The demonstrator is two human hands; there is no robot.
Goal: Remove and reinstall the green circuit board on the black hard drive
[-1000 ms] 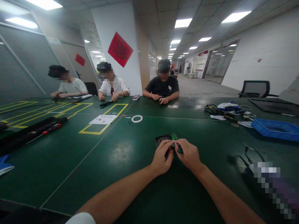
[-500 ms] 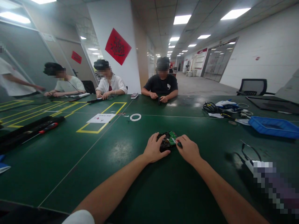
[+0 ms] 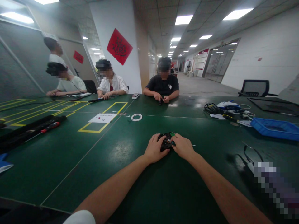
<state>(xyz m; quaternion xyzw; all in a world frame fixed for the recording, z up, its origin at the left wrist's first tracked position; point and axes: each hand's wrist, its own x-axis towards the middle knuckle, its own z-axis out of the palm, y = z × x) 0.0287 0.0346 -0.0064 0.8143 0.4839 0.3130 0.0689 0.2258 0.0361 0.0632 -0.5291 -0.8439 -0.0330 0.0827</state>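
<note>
A small black device with a green circuit board [image 3: 166, 140] lies on the green table [image 3: 130, 174] in front of me. My left hand [image 3: 154, 150] curls around its left side and holds it down. My right hand [image 3: 182, 146] is closed on a thin tool with a dark handle, whose metal tip [image 3: 192, 145] sticks out to the right; the hand covers the device's right edge.
Three seated people work at the far side of the table, with a fourth standing behind at the left. A white tape ring [image 3: 136, 117], a paper sheet [image 3: 102, 118], a red-handled screwdriver [image 3: 49, 126], a blue tray [image 3: 275, 128] and a cable pile [image 3: 224, 109] lie around.
The device has gone from being raised in both hands to lying flat on the table. My right hand moved left onto its right edge. A standing person appeared at the far left.
</note>
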